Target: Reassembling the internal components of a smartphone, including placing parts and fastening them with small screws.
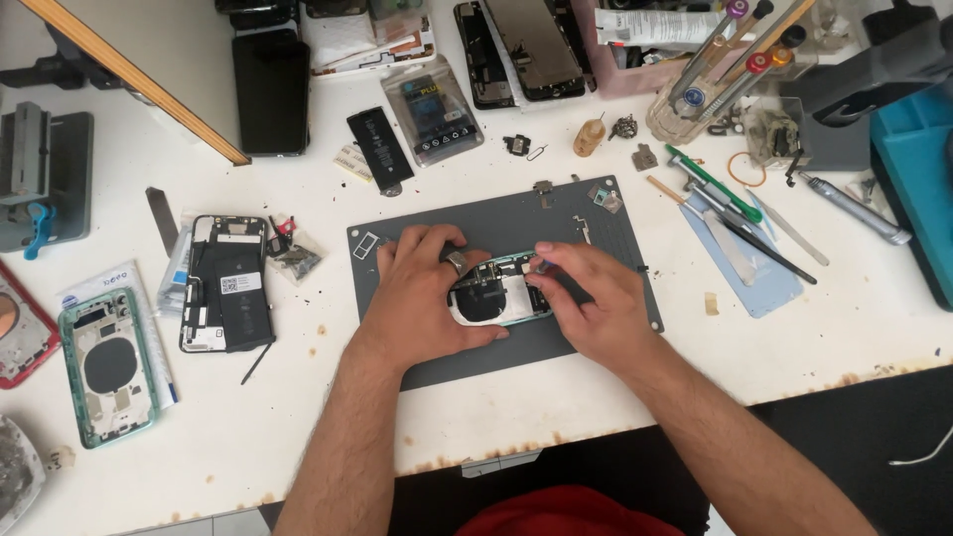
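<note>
An opened phone housing (493, 294) with a pale green rim lies on the dark grey work mat (556, 213) at the middle of the white bench. My left hand (422, 293), with a ring on one finger, covers its left end and grips it. My right hand (586, 293) holds the right end, fingertips pinched at the housing's upper edge. Small parts inside the housing show between the two hands; most of the housing is hidden under them.
A green empty phone shell (106, 375) and an opened phone with battery (224, 283) lie at left. Loose batteries (379, 147), phones (270, 91) and screens sit at the back. Screwdrivers in a holder (730, 65), tweezers and pry tools (740, 213) lie at right. A teal box (918, 169) stands far right.
</note>
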